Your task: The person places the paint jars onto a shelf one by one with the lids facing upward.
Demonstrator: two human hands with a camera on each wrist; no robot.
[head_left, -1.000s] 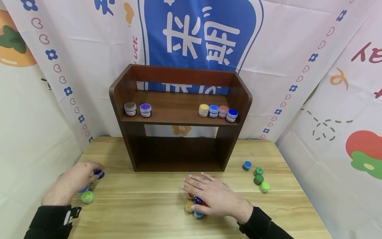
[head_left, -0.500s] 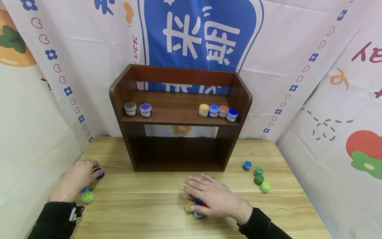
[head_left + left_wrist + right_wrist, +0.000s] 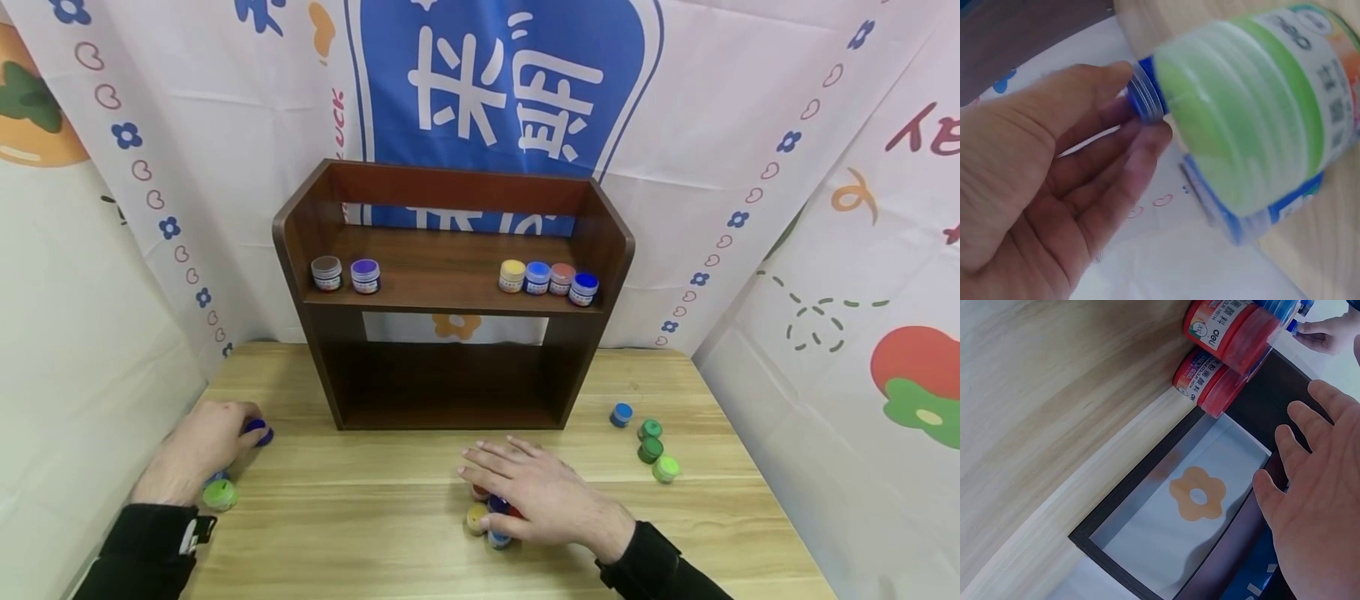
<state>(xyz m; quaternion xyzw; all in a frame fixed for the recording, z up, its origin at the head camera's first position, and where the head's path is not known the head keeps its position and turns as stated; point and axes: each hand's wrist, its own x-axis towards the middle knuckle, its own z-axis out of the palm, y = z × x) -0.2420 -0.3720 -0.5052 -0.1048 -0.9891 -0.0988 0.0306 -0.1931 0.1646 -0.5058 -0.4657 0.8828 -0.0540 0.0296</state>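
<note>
The left hand [image 3: 198, 446] is pinching the navy jar [image 3: 259, 431], thumb pressing one side of its cap and fingertips bracing the other. That tip grip is probably suiting so small and round a thing, with the palm doing no holding. Whether the jar's base is touching the table [image 3: 360, 542], the views are not settling.

Closer to the wearer than this pinch, the lime jar [image 3: 220, 495] is standing near the wrist, and a blue jar [image 3: 217, 477] is showing just beside it, mostly being covered by the hand. With neighbours so near, the narrow pinch is likely helping to leave them undisturbed.

Well to the right of the pinch, the right hand [image 3: 528, 492] is lying palm down over a cluster of jars, fingers straight and slightly spread, pinching nothing. A yellow jar [image 3: 476, 520] and a red jar [image 3: 515, 512] are peeking out around its thumb. The palm may be steadying the group; I cannot tell whether it is touching.

Beyond both hands, the rack [image 3: 435, 279] is bearing two jars at its left end and four at its right, labels facing the wearer, presumably for reading. Right of the right hand, three green jars [image 3: 650, 451] are clustering, a loose shade group perhaps.
</note>
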